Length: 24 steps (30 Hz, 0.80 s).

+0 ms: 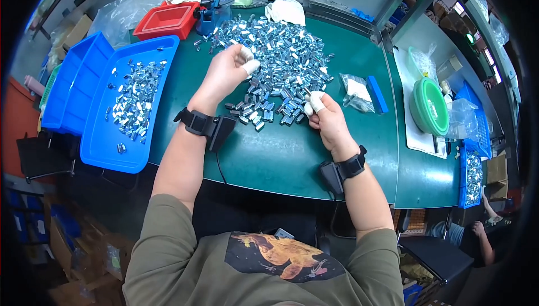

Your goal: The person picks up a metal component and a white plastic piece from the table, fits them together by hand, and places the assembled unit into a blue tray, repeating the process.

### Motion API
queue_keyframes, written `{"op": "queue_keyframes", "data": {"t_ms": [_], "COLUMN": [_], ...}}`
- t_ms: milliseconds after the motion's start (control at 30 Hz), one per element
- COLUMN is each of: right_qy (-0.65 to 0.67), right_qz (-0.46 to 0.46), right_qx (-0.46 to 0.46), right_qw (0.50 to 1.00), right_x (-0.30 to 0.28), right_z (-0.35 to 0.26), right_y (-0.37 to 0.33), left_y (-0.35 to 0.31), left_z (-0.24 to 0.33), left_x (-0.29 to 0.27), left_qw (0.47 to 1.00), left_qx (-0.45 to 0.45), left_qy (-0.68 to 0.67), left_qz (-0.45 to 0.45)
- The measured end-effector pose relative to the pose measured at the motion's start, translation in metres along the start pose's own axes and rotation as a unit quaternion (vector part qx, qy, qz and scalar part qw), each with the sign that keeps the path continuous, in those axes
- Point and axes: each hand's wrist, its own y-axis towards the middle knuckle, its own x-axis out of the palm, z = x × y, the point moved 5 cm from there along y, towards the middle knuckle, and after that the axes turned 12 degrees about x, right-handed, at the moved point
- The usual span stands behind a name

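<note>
A broad pile of small silvery metal pieces (pixel 286 53), like short hex spacers, covers the middle of the green table. At the pile's left edge, my left hand (pixel 227 73) is curled, its white-covered thumb and fingertips close together; whatever lies between them is hidden. Over the pile's near right edge is my right hand (pixel 328 118), also with white finger covers. Its thumb and fingers pinch a small metal piece (pixel 307 91), of which only the tip shows. More loose metal pieces (pixel 247 106) are scattered on the table between my hands.
A blue tray (pixel 92 146) holding metal pieces stands at the left, beside a blue bin (pixel 73 90). Behind are a red tray (pixel 160 25) and a blue tool (pixel 210 17). To the right are a plastic bag (pixel 356 95), a blue bar (pixel 377 94) and green bowls (pixel 418 106).
</note>
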Motion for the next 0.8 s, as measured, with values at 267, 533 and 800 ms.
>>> {"op": "queue_keyframes", "data": {"t_ms": [267,533,800], "right_qy": [-0.036,-0.061,-0.034], "right_qz": [0.041,0.050,0.039], "right_qx": [-0.064,-0.135,-0.139], "right_qw": [0.996,0.988,0.989], "right_x": [-0.010,-0.012,-0.004], "right_z": [-0.004,-0.003,-0.007], "right_y": [0.005,0.001,-0.010], "left_y": [-0.008,-0.019,-0.019], "left_z": [-0.001,0.001,0.001], "left_x": [0.042,0.056,0.076], "left_qw": [0.927,0.959,0.988], "left_qx": [0.019,-0.023,-0.025], "left_qy": [0.261,0.184,-0.080], "left_qz": [-0.270,-0.215,-0.133]}}
